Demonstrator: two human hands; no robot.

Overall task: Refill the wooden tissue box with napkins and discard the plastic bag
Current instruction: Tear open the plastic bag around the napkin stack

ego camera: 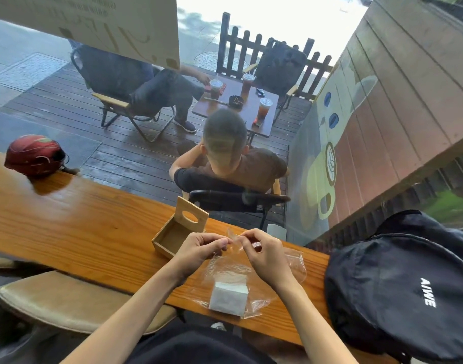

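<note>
A clear plastic bag [293, 261] lies on the wooden counter [67, 227], with a white stack of napkins [229, 298] inside it near the counter's front edge. My left hand [201, 248] and my right hand [262, 252] both pinch the bag's top edge, fingertips almost touching. Just left of my left hand stands the wooden tissue box [172, 235], empty, with its lid [191, 216] raised upright at the far side; the lid has an oval slot.
A black backpack [398, 287] rests on the counter at the right. A red helmet [34, 155] sits at the far left by the window. A padded stool [67, 303] stands below the counter. Beyond the glass, people sit at a patio table.
</note>
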